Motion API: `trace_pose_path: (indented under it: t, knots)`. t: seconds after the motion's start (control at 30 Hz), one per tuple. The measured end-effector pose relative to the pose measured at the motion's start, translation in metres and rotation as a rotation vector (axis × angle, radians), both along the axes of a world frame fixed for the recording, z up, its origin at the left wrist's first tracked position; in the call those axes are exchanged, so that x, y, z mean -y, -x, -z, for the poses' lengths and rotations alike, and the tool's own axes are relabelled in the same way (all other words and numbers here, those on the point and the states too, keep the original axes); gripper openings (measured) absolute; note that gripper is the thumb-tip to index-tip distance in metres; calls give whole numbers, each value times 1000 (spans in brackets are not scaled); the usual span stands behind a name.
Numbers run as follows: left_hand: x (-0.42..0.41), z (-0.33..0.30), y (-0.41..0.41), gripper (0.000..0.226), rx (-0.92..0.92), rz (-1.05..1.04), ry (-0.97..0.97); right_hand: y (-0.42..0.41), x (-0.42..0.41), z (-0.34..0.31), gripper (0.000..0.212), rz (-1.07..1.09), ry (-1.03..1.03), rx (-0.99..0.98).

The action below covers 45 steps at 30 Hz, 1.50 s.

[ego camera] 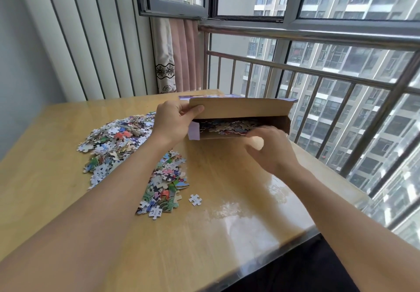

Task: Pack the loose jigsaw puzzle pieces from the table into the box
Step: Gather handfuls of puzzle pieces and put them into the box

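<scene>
Box (241, 130) lies flat at far side of wooden worktop (227, 189), near the window railing (318, 73). Long axis runs left-right across the view; open mouth faces the person. Top flap (238, 107) is lifted up, brown inside showing, purple printed outside on top edge and on left end. Pieces inside box (229, 126) visible through the opening.

Left hand (175, 121) grips left corner of the flap, thumb on the near face, holding it raised. Right hand (270, 146) at the box mouth, right half, fingers curled downward at the opening's lower edge; motion blur, cannot tell if it holds pieces.

Loose puzzle pieces (118, 141) heaped on worktop left of the box, partly under the left forearm. Single piece (195, 199) lies apart, just right of heap's near end.
</scene>
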<state>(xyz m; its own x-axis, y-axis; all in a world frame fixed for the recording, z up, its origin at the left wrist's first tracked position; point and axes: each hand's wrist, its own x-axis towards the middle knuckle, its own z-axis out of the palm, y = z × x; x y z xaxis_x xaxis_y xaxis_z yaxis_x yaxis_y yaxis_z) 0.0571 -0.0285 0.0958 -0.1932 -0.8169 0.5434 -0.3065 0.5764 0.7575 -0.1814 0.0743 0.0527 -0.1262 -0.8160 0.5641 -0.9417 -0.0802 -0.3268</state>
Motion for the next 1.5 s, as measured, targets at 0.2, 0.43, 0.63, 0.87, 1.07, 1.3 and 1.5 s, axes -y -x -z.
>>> trace_pose_path:
  t: [0.2, 0.43, 0.63, 0.87, 1.07, 1.3, 1.5]
  knots:
    - [10, -39, 3, 16, -156, 71, -75, 3, 21, -37, 17, -34, 110, -244]
    - [17, -112, 0, 16, -279, 117, -115, -1, 33, -116, 13, -56, 402, -268]
    - [10, -114, -1, 26, -268, 67, -59, 0, 26, -129, 15, -22, 344, -349]
    - [16, -78, -3, 28, -107, -33, 12, 0, 37, -97, 17, 20, 71, -326]
    - [10, -17, -7, 14, -47, -40, -95, -2, 43, -40, 31, -14, -269, -287]
    - [-9, 42, -9, 22, 51, -49, -235, -52, 17, 1, 22, -266, -200, 24]
    - [-23, 44, -44, 32, 364, 44, -143, -115, -12, -5, 13, -411, -313, 152]
